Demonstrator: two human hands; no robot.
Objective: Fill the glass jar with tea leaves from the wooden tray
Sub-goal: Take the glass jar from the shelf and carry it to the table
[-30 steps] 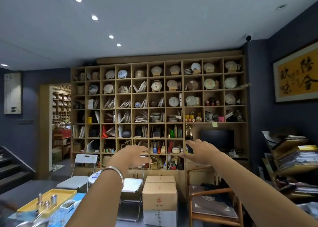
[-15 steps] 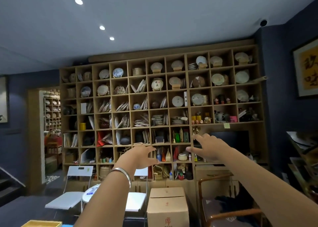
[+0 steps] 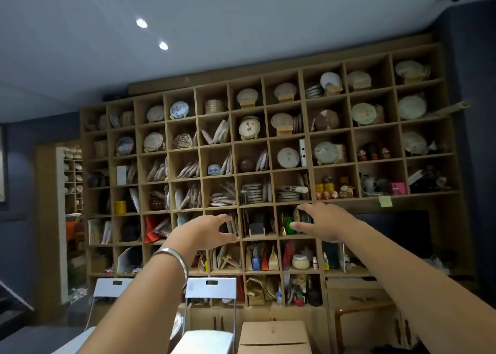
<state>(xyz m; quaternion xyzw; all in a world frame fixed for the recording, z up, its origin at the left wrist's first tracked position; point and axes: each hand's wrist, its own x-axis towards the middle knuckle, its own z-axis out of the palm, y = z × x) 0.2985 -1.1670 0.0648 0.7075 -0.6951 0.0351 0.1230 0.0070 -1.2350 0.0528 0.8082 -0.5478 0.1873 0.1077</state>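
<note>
Glass jar and wooden tray were both out of view, so their axis and heading could not be told. Left hand (image 3: 206, 230) at 7 o'clock and right hand (image 3: 319, 221) at 4 o'clock reached out with fingers spread, holding nothing, before the shelf (image 3: 271, 171). No filling looked begun; next, the gaze and hands likely needed to drop to the surface.

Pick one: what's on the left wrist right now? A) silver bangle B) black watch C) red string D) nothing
A: a silver bangle circles the wrist below the left hand, which is raised empty with its fingers spread in front of the shelf wall.
</note>
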